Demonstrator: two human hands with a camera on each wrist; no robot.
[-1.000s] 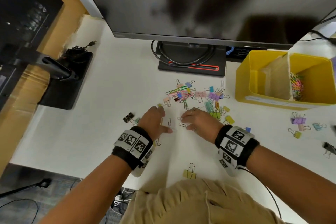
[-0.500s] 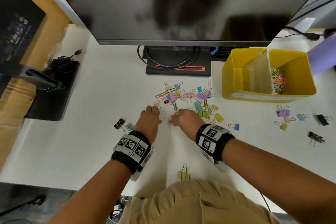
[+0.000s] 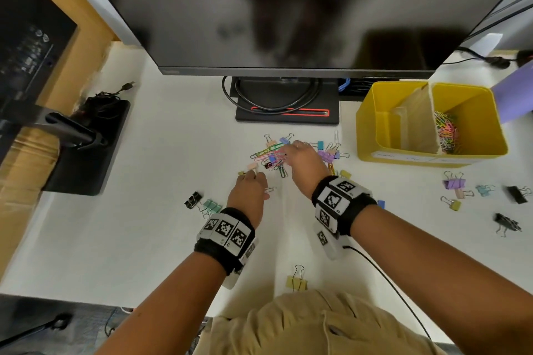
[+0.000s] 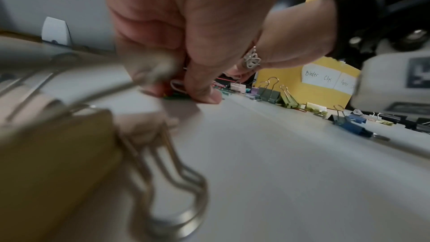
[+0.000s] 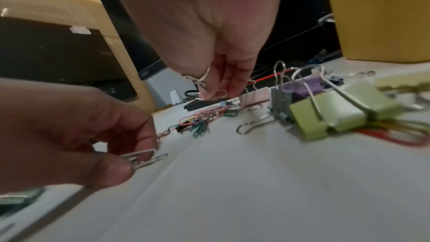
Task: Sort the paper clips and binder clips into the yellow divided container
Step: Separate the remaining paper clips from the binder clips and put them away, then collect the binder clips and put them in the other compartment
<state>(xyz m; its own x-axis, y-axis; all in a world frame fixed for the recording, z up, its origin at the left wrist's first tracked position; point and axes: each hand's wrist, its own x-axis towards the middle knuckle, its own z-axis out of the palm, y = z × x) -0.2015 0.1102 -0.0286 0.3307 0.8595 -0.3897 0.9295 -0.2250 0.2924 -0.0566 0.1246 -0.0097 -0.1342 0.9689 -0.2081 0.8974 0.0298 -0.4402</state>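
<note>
A mixed pile of coloured paper clips and binder clips lies on the white desk in front of the monitor stand. My right hand reaches into that pile, and its fingertips pinch a wire clip there. Just nearer, my left hand pinches silver paper clips low over the desk. The yellow divided container stands at the right with a cardboard divider. Coloured paper clips lie in its right compartment. Its front labels read "Binder Clips" on the left.
A big monitor overhangs the desk, its base behind the pile. Loose binder clips lie right of my arm. A black one and a green one lie left. A yellow one sits near the front edge.
My right hand has moved away from the left hand, forward into the coloured pile. The left hand has stayed nearly in place with the silver clips.
</note>
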